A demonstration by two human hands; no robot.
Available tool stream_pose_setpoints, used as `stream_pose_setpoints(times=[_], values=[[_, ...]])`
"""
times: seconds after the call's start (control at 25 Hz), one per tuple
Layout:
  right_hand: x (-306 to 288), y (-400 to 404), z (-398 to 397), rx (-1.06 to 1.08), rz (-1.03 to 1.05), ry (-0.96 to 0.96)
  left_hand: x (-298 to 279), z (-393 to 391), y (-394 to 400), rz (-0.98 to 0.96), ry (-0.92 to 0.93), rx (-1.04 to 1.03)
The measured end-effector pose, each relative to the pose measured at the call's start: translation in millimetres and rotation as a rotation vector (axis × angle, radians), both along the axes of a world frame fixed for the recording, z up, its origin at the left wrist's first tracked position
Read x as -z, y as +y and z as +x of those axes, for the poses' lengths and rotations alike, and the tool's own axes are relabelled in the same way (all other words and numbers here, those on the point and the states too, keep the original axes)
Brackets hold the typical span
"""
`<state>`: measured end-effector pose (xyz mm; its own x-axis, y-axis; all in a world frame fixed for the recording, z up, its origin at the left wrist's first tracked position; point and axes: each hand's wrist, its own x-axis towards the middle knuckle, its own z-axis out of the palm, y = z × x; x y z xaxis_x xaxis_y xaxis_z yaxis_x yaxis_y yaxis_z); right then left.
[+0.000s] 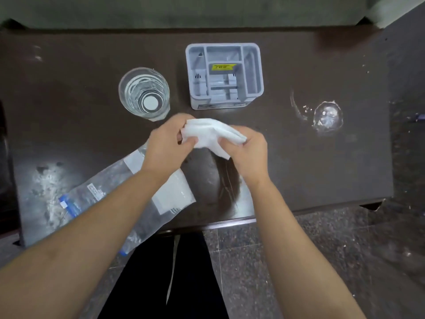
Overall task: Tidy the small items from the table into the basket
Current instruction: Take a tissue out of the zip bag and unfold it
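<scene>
A: Both hands are working one item. The left hand (165, 143) is pinching the near-left edge of a white tissue (211, 134); the right hand (247, 149) is curling closed over its right side. The tissue is being held between them, just above the dark surface (299, 157).

B: Step in hand?

A: Folding or bunching it small, I judge. The grey basket (224, 75) is sitting just beyond the hands, compartments open and seemingly empty.

B: Anything else nearby?

A: A clear glass (144, 93) is standing beyond the left hand; a clear plastic bag (110, 192) is lying under the left forearm.

B: Next move?

A: Probably carrying the tissue forward and dropping it into a compartment wide enough for it.
</scene>
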<state>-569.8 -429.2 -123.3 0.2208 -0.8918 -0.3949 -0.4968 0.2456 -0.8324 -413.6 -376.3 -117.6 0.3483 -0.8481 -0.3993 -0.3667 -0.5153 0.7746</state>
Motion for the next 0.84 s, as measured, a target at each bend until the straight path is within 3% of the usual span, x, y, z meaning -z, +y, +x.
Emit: stream_pose_setpoints(times=[0.12, 0.24, 0.36, 0.44, 0.56, 0.84], values=[[-1.1, -6.6, -2.0, 0.010, -0.064, 0.006, -1.1, 3.8, -8.4, -0.025, -0.001, 0.019], [10.4, -0.7, -1.5, -0.054, 0.007, 0.090, 4.6, 3.6, -11.3, 0.014, 0.092, 0.059], [10.2, -7.5, -1.1, 0.024, -0.009, 0.106, 1.1, 2.3, -22.5, -0.019, -0.063, 0.140], [2.6, -13.5, -4.6, 0.100, -0.016, -0.026, -12.8, 2.1, -29.3, -0.052, -0.131, 0.091], [-15.7, -27.0, -9.1, 0.101, -0.012, -0.144, -37.6, 2.8, -40.7, -0.099, -0.054, -0.018], [-50.6, -95.2, 21.3, 0.131, -0.237, -0.012, -57.6, 10.8, -110.2, -0.130, 0.138, -0.090]])
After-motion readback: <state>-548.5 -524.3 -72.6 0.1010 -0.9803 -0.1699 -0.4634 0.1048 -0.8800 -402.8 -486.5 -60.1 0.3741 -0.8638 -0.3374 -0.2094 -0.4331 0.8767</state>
